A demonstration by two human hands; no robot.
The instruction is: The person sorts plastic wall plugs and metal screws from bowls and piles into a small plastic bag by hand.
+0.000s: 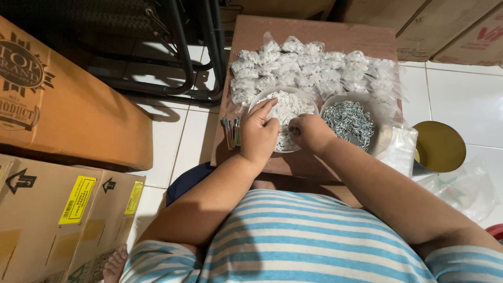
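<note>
head cam | looks steeply down, close | small brown table (314,36) ahead, torso below

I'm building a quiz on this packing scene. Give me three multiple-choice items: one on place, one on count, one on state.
1. Where do both hands work?
A. in the bowl of small white plastic pieces
B. in the bowl of metal nails
C. on the cardboard box

2. How many round bowls stand on the brown board?
A. one
B. two
C. four

3. What state are the small clear bags behind the bowls in?
A. filled and piled
B. flat and unfilled
C. torn open

Key: 1 A, the left hand and right hand rest in the bowl of small white plastic pieces. 2 B, that bowl and the bowl of metal nails. 3 A, the small clear bags hold white pieces.
</note>
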